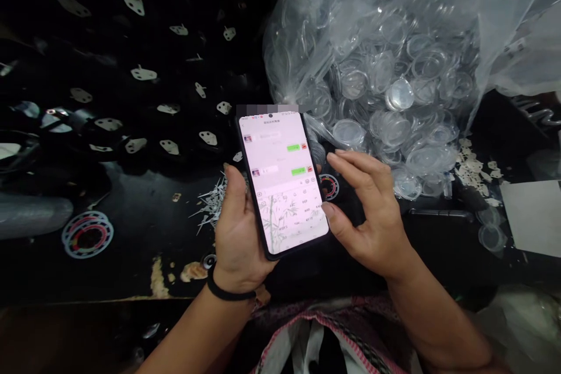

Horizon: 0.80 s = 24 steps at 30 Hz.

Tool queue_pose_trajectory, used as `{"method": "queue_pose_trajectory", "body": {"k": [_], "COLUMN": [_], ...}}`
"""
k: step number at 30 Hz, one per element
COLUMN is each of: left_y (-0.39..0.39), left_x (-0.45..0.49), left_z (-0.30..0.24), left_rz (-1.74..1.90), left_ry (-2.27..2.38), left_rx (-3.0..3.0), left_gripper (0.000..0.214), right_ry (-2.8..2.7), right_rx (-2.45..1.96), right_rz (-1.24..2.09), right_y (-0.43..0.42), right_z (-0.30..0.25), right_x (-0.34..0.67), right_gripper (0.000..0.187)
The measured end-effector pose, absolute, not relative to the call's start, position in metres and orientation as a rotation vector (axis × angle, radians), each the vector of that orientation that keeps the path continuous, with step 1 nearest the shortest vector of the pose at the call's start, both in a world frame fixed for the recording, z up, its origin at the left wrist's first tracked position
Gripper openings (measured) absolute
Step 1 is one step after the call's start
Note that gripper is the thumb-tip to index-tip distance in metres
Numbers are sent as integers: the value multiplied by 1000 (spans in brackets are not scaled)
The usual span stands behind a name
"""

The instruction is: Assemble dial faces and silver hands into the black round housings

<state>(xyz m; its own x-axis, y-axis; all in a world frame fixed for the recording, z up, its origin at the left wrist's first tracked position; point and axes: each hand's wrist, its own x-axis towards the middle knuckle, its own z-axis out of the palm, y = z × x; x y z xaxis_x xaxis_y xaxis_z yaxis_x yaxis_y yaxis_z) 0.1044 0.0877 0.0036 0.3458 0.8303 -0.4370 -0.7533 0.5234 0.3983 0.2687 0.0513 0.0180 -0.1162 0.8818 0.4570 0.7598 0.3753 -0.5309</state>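
Note:
A smartphone with a lit screen rests upright in my left hand, whose thumb lies along its left edge. On the screen are chat bubbles and, below them, a keyboard with a bamboo pattern. My right hand hovers at the phone's right side, fingers apart, its thumb close to the keyboard. Whether that thumb touches the glass I cannot tell. Behind the phone, partly hidden, lies a round printed dial. A pile of thin pale pointers sits left of the phone, beside my left thumb.
A clear plastic bag spills many transparent round covers at the right. Small white plates lie beyond them, near a white card and a dark pen-like stick. More printed dials are at the left; black parts fill the back left.

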Motion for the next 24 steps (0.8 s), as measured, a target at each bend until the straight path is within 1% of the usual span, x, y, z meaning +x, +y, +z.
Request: {"method": "queue_pose_trajectory", "body": {"k": [3, 5, 11, 16, 24], "left_y": [90, 92, 88, 71, 41], "left_x": [103, 102, 98, 77, 31], "left_z": [4, 6, 18, 31, 37], "left_rz": [1005, 1026, 1050, 1126, 1299], "left_ry": [572, 538, 554, 540, 608], "left_rx": [150, 154, 126, 121, 178], "left_gripper": [83, 86, 82, 74, 75], "right_ry": [-1877, -1837, -1759, -1747, -1780], "right_rx": [-1400, -1378, -1358, -1339, -1284], "right_rz": [208, 191, 169, 163, 140], "right_y": [52, 53, 55, 52, 48], "right_z": [17, 17, 16, 16, 12], "right_x": [270, 272, 275, 277, 274], "right_gripper": [45, 42, 36, 34, 32]}}
